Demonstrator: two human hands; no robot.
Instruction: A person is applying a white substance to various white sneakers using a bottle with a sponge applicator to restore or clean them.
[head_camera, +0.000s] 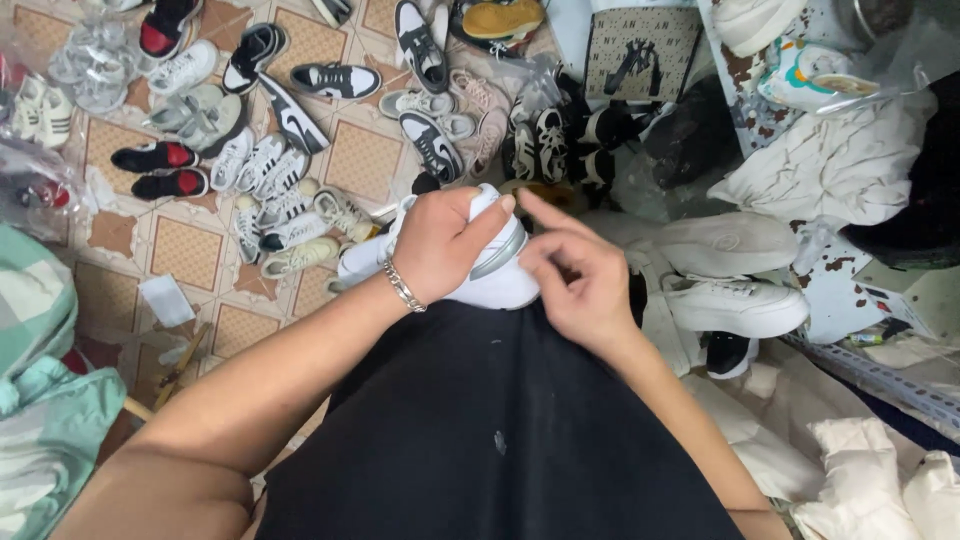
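Observation:
My left hand (445, 243), with a silver bracelet on the wrist, is closed over a white sneaker (500, 280) with a grey stripe, pressing it against my black-clad lap (480, 420). My right hand (575, 272) is at the shoe's right side, fingers curled against its heel end and the index finger stretched up and left. Part of the shoe is hidden under both hands.
Many sneakers (270, 160) lie scattered over the patterned tile floor (185, 250) ahead and to the left. Two white shoes (735, 300) rest on the right by crumpled white cloth (830, 165). A patterned shoebox (640, 50) stands at the top. Green fabric (40, 400) is at the left.

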